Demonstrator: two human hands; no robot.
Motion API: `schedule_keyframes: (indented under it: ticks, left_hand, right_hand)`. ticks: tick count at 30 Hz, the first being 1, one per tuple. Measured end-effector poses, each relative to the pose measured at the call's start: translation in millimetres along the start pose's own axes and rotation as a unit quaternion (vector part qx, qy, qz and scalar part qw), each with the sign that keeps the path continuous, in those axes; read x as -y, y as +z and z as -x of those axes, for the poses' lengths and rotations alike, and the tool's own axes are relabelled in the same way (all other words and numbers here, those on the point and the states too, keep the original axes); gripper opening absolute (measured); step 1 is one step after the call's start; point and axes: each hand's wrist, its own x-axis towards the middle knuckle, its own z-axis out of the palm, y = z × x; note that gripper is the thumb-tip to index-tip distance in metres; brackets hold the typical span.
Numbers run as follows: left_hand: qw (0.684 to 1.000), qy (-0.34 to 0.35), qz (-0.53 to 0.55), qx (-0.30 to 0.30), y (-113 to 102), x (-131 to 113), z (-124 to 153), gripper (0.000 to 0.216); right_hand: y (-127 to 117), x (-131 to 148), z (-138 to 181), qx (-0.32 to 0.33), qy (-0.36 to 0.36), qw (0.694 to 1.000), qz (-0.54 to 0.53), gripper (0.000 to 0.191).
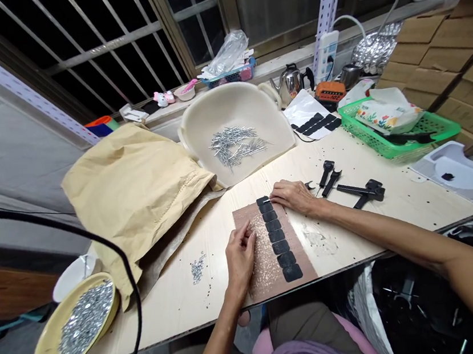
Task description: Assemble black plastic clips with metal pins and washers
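On the brown board [258, 255] lies a column of several flat black rounded pieces [280, 246], edge to edge. My right hand [293, 195] reaches to the top of this column, with its fingertips pinched on a thin, light metal pin [267, 201] at the uppermost black piece. My left hand [240, 254] hovers over or rests on the board's left part, beside the column. Its fingers are curled, thumb near the index finger, and anything between them is too small to make out. Small shiny metal washers [197, 268] lie in a loose pile left of the board.
A cream basin [195, 122] holding metal pins [236, 145] stands at the back. Brown paper [134, 184] covers the left side, near a yellow bowl [45, 344] of metal pieces. Black handled parts [361, 189] and a green basket [387, 141] are at right.
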Motion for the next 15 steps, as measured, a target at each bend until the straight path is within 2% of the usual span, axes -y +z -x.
schedule_keyframes:
  ticks: [3, 5, 6, 7, 11, 12, 15]
  left_hand:
    - [0.999, 0.014, -0.040, -0.009, 3.6, -1.6, 1.6, 0.036]
    - [0.998, 0.023, -0.060, -0.014, 6.0, -3.1, 2.8, 0.037]
    - [0.997, 0.027, -0.070, -0.018, 7.2, -3.8, 3.4, 0.038]
    - [0.996, 0.033, -0.079, -0.022, 8.4, -4.4, 3.9, 0.039]
    - [0.992, 0.052, -0.110, -0.036, 11.9, -4.6, 5.0, 0.043]
    - [0.991, 0.055, -0.116, -0.037, 12.5, -4.2, 5.1, 0.044]
    - [0.989, 0.059, -0.130, -0.040, 14.1, -2.7, 5.0, 0.044]
  right_hand:
    - [-0.6, 10.0, 24.1, 0.033, -0.108, 0.993, -0.021, 0.029]
    - [-3.4, 15.0, 34.0, 0.072, -0.201, 0.976, -0.039, 0.029]
    - [-5.1, 15.2, 33.7, 0.081, -0.222, 0.971, -0.042, 0.029]
    - [-6.7, 13.6, 30.0, 0.078, -0.215, 0.973, -0.043, 0.029]
    - [-9.8, 2.5, 7.7, 0.018, -0.071, 0.997, -0.030, 0.031]
    - [-9.6, 2.2, 7.1, 0.025, -0.077, 0.996, -0.033, 0.032]
    - [-8.2, 6.0, 15.0, 0.092, -0.183, 0.977, -0.061, 0.035]
